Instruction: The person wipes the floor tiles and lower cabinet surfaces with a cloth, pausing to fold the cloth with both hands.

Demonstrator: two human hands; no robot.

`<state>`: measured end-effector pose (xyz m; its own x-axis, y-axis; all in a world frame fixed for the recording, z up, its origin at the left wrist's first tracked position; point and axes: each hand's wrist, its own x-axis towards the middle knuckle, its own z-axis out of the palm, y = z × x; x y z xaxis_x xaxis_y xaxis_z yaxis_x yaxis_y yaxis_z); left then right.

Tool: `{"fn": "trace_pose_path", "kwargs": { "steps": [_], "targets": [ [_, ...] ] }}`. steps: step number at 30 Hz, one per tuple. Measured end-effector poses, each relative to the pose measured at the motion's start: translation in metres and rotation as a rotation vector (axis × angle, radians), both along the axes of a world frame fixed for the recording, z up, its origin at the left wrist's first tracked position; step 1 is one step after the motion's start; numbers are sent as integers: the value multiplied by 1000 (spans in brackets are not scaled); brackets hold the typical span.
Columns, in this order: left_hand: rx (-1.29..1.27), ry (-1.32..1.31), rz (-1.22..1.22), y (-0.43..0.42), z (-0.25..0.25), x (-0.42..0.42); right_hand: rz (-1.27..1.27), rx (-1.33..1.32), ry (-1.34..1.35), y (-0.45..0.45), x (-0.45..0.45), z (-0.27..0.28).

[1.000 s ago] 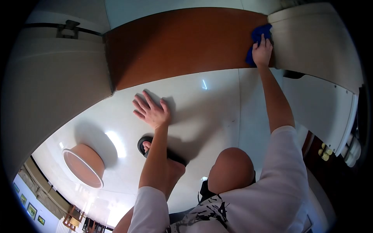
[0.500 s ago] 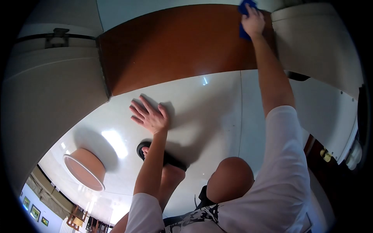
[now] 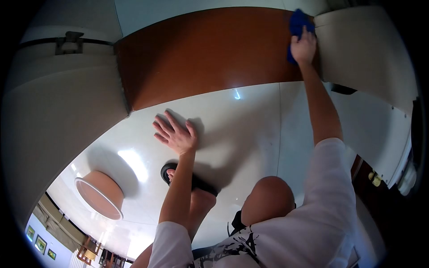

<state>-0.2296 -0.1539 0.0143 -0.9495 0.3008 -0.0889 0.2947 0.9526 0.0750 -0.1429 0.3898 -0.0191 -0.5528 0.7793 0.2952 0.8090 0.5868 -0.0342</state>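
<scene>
My right hand [image 3: 304,48] presses a crumpled blue cloth [image 3: 300,21] onto the right end of a glossy reddish-brown slab [image 3: 205,53]. Part of the cloth lies hidden beneath the palm and fingers. Flat on the shiny white tiled floor [image 3: 241,134], my left hand [image 3: 179,137] rests with its fingers spread, holding nothing. It is just short of the slab's near edge.
On the floor at left stands a pinkish-orange basin [image 3: 100,194] with a pale rim. Pale walls [image 3: 58,102] flank the slab on both sides. My foot in a black slipper [image 3: 166,170] is close behind my left hand. Chairs [image 3: 88,250] are in the lower-left background.
My right hand has moved the blue cloth towards me and slightly right along the slab's right end. My left hand stays planted on the floor; the view has shifted slightly.
</scene>
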Motion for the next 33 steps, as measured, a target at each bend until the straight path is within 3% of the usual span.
{"fn": "trace_pose_path", "kwargs": {
  "steps": [4,11,14,17,20,24,29,33],
  "targets": [
    [-23,-22,5,0,3,1,-169,10,-115,42,-9,-6],
    [-26,-8,1,6,8,2,-191,52,-155,74,-22,-11],
    [-1,17,-2,7,6,1,-99,66,-96,66,-27,-3],
    [-2,14,-5,4,4,1,321,40,209,40,-61,-13],
    [-8,-10,-17,1,2,1,242,84,72,-16,-86,-1],
    [-6,-16,-10,2,4,-1,171,24,44,-16,-87,0],
    [-8,-26,-16,2,5,-1,-230,-69,43,6,-94,7],
    [-30,-10,0,6,8,-1,-270,-70,50,14,-103,9]
  ]
}}
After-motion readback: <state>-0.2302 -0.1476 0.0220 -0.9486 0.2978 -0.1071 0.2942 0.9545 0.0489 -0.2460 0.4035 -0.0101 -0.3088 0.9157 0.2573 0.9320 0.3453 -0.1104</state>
